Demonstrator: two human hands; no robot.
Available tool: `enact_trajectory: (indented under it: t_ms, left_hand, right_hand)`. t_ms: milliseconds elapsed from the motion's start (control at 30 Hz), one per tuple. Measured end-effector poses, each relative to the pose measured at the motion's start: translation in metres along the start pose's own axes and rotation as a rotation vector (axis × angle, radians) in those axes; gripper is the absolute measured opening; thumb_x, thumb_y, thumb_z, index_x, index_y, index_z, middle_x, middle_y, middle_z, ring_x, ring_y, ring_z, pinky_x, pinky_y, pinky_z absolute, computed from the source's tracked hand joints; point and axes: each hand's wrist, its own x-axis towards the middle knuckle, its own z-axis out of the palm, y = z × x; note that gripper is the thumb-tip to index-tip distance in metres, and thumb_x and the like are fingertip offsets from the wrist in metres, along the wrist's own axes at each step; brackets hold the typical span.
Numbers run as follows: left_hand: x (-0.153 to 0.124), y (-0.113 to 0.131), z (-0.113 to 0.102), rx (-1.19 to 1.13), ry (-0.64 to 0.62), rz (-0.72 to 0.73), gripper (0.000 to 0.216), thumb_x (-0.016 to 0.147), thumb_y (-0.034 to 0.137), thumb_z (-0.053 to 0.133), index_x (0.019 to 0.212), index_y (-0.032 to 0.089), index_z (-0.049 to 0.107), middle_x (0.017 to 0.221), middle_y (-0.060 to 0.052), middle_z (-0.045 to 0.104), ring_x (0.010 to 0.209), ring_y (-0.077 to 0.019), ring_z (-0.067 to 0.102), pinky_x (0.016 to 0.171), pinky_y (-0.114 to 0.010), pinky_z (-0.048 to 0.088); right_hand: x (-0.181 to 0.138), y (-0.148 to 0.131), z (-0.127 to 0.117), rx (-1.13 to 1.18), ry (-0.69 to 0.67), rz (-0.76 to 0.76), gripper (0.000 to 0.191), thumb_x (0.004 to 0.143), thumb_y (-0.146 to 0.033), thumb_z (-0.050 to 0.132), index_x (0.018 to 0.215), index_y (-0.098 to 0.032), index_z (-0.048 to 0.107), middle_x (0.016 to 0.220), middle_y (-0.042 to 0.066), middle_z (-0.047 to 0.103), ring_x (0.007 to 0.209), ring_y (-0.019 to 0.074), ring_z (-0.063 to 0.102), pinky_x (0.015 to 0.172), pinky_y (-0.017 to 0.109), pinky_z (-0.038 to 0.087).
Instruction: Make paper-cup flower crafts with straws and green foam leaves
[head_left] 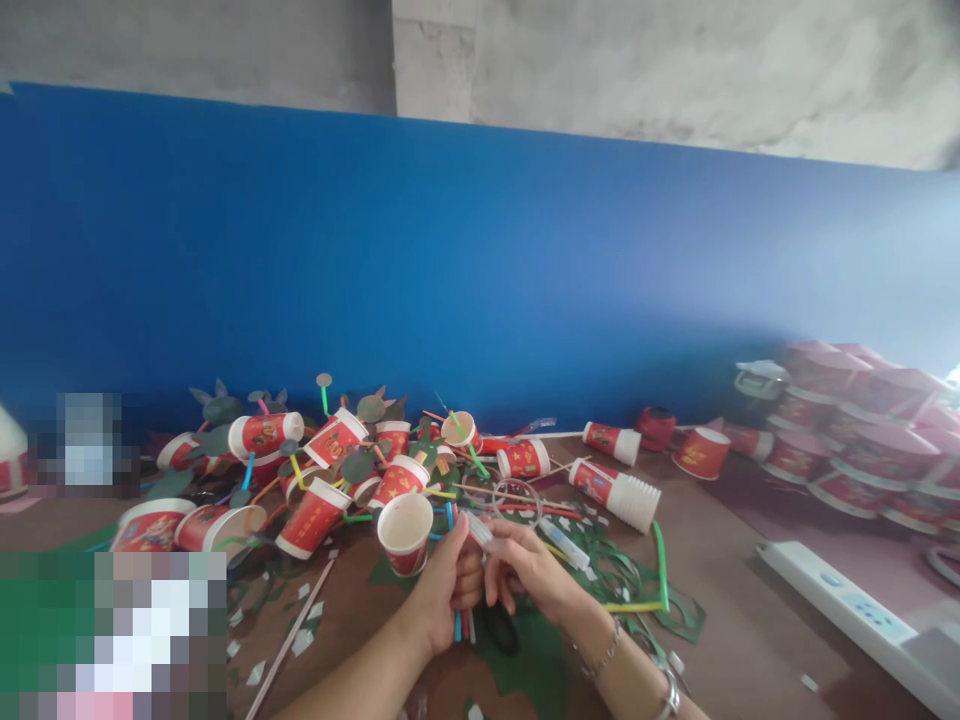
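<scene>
My left hand (442,590) is closed round a bundle of coloured straws (461,625) whose red and blue ends stick out below the fist, and it also seems to steady a red paper cup (406,533) with its mouth toward me. My right hand (525,570) is pinched on a clear tube-like thing (480,528), close against the left hand. A second clear tube (564,542) lies on the table just beyond my right hand. Both hands hover over green paper scraps (540,660).
A heap of red paper cups with straws and green paper leaves (315,470) fills the brown table (750,640) up to the blue wall (450,260). Stacked red cups (619,493) lie to the right, more stacks (862,430) far right. A white power strip (840,600) lies at right.
</scene>
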Motion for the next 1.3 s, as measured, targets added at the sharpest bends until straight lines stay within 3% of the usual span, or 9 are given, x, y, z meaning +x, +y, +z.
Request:
enact_trajectory:
  t_ms: [200,333,433,667,900,1000,1300]
  left_hand:
    - [-0.004,0.000,0.003,0.095,0.023,0.039,0.059,0.059,0.070,0.065,0.059,0.020,0.034,0.040,0.015,0.016,0.036,-0.0007,0.005,0.037,-0.018,0.001]
    - [-0.006,-0.003,0.004,0.181,0.061,0.098,0.054,0.062,0.065,0.067,0.086,0.020,0.049,0.045,0.015,0.020,0.037,-0.0018,0.009,0.038,-0.017,0.003]
    - [-0.006,-0.002,0.005,0.189,0.085,0.120,0.060,0.062,0.062,0.068,0.100,0.020,0.051,0.046,0.015,0.018,0.039,-0.0024,0.008,0.038,-0.017,0.004]
    - [-0.003,0.001,0.004,0.010,0.046,0.019,0.053,0.058,0.066,0.069,0.066,0.018,0.046,0.041,0.015,0.015,0.038,-0.0012,0.003,0.037,-0.017,0.001]
    - [0.004,-0.001,-0.006,-0.063,-0.097,-0.099,0.064,0.059,0.075,0.060,0.051,0.020,0.028,0.035,0.014,0.015,0.034,-0.0005,0.002,0.033,-0.017,0.001]
    - [0.004,-0.002,-0.008,-0.055,-0.130,-0.137,0.063,0.059,0.076,0.059,0.053,0.021,0.030,0.035,0.014,0.017,0.034,-0.0008,0.002,0.033,-0.018,0.000]
    - [-0.005,-0.003,0.004,0.178,0.066,0.043,0.055,0.058,0.067,0.068,0.064,0.021,0.038,0.043,0.015,0.017,0.039,-0.0018,0.006,0.038,-0.019,0.001]
  right_hand:
    - [0.001,0.000,0.002,-0.049,0.070,0.004,0.036,0.077,-0.052,0.053,0.084,-0.016,0.054,0.041,-0.004,0.057,0.031,0.0086,0.046,0.030,0.015,0.031]
    - [0.003,0.004,0.000,-0.121,0.147,-0.001,0.037,0.076,-0.055,0.049,0.070,-0.018,0.049,0.032,-0.006,0.049,0.024,0.0064,0.035,0.028,0.015,0.026]
    - [0.003,0.005,-0.001,-0.140,0.119,-0.009,0.040,0.076,-0.057,0.049,0.070,-0.018,0.050,0.031,-0.006,0.048,0.024,0.0063,0.035,0.029,0.015,0.026]
    - [0.000,-0.001,0.001,-0.047,0.043,0.028,0.036,0.076,-0.050,0.054,0.085,-0.016,0.054,0.043,-0.003,0.059,0.032,0.0084,0.046,0.032,0.016,0.030]
    - [0.002,0.005,-0.003,-0.001,-0.017,0.008,0.036,0.078,-0.049,0.053,0.089,-0.015,0.055,0.047,-0.002,0.063,0.033,0.0084,0.048,0.034,0.016,0.032]
    - [0.002,0.006,-0.004,-0.011,0.000,0.013,0.033,0.079,-0.050,0.051,0.083,-0.017,0.052,0.044,-0.003,0.061,0.032,0.0083,0.047,0.034,0.016,0.030]
    - [0.001,0.002,-0.001,-0.169,0.080,-0.008,0.032,0.077,-0.046,0.045,0.068,-0.017,0.054,0.029,-0.007,0.046,0.023,0.0065,0.032,0.032,0.018,0.021]
